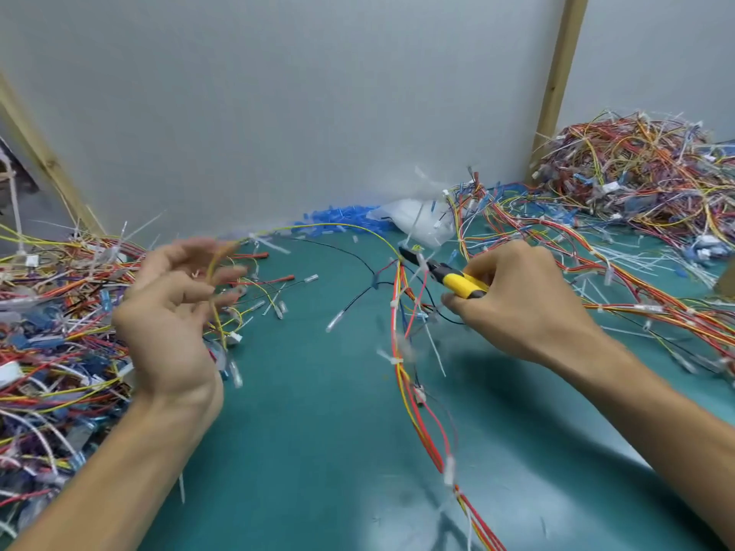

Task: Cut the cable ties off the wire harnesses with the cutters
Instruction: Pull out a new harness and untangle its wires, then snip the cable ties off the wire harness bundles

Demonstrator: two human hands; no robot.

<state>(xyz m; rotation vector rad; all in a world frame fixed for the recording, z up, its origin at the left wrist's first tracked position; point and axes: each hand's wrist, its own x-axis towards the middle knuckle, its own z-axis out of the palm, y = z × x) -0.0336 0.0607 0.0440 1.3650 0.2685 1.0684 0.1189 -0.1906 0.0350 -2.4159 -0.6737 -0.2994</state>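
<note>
My right hand (517, 300) grips the yellow-handled cutters (457, 282), whose black jaws point left at the top of a red, orange and yellow wire harness (413, 391). That harness hangs down toward the front edge of the green table and carries several white cable ties (395, 359). A single yellow wire (338, 226) arcs from the jaws over to my left hand (175, 312). The left hand is raised palm-up with its fingers spread and blurred; the yellow wire runs across the fingers.
A heap of loose wires and cut ties (51, 332) covers the table's left side. A bigger heap of harnesses (636, 180) fills the back right corner. Blue terminals (338, 220) and a clear plastic bag (417, 220) lie by the grey wall. The green mat (310, 431) shows between my arms.
</note>
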